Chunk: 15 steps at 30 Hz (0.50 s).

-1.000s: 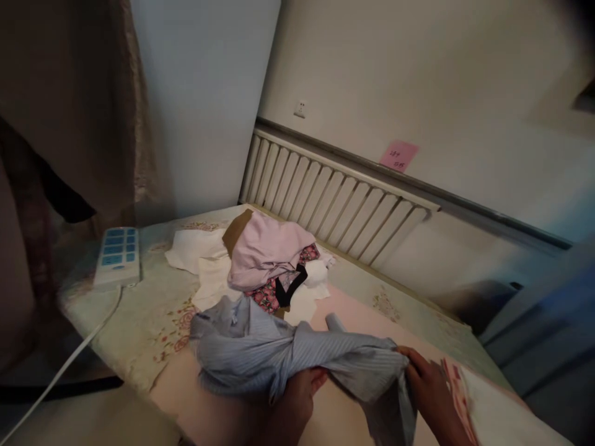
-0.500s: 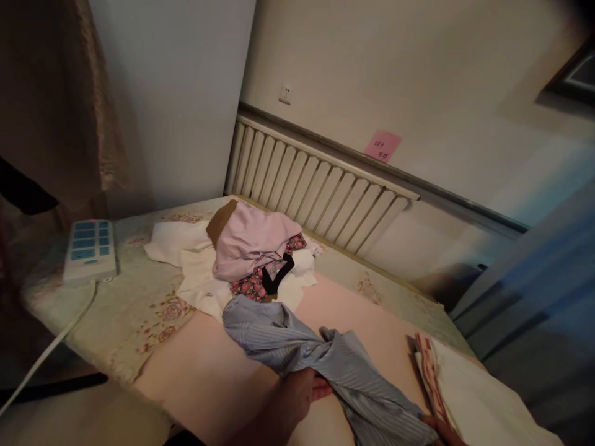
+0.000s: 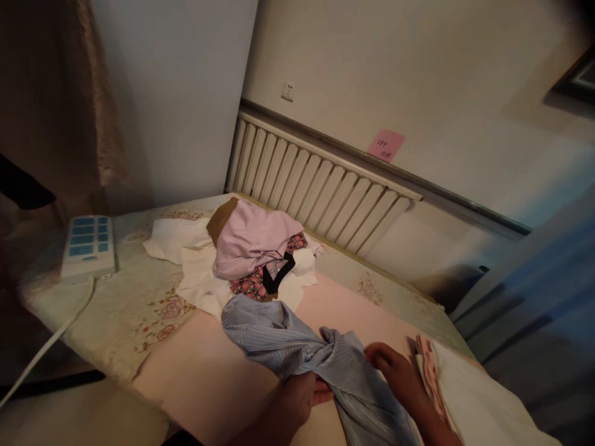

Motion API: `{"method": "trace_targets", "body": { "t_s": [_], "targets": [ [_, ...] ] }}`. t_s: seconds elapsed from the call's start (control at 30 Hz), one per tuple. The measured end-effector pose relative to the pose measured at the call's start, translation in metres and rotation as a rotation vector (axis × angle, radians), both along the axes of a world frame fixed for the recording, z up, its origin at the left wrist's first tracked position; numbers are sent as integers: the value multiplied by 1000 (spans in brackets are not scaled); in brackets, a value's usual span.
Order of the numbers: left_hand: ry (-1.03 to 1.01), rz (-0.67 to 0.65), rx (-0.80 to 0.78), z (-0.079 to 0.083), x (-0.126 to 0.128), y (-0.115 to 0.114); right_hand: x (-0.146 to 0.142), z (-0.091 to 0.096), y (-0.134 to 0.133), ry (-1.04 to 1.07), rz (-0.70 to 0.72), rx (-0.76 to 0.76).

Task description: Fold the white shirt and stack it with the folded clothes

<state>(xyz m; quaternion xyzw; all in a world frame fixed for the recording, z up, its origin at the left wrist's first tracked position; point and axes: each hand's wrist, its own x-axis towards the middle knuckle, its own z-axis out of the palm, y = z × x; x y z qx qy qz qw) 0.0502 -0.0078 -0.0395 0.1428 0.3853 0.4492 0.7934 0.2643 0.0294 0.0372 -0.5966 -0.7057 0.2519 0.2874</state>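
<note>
A crumpled blue-grey striped garment (image 3: 297, 347) lies twisted across the middle of the table. My left hand (image 3: 304, 391) is at its near edge, with the thumb side partly beneath a fold and the fingers curled against the cloth. On the far edge, my right hand (image 3: 393, 368) has bent fingers closed at the cloth; their tips are partly hidden. Beyond the striped garment is a loose heap with a pale pink cloth (image 3: 255, 238) on top, a red floral piece with a black collar-like band (image 3: 277, 275), and white cloth (image 3: 199, 279).
A pink sheet (image 3: 199, 365) covers part of the flowered tablecloth (image 3: 134, 297). Folded white cloth (image 3: 488, 396) with reddish edges lies at the right. A power strip (image 3: 88, 251) with a cord sits at the left. A radiator (image 3: 311, 179) runs behind the table.
My right hand has moved up and left, from the lower end of the striped garment to its far edge. My left hand stays nearly in place.
</note>
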Motion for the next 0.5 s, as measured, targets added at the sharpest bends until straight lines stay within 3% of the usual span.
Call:
{"method": "trace_targets", "body": {
  "t_s": [0.13, 0.23, 0.37, 0.5],
  "targets": [
    [-2, -8, -15, -3, 2, 0, -72, -9, 50, 109, 112, -125],
    [14, -15, -29, -4, 2, 0, -113, -25, 77, 41, 166, -204],
    [17, -17, -29, -4, 2, 0, -148, -43, 93, -9, 206, -259],
    [20, 1, -39, -8, 2, 0, -164, -49, 95, -21, 238, -345]
  ]
}}
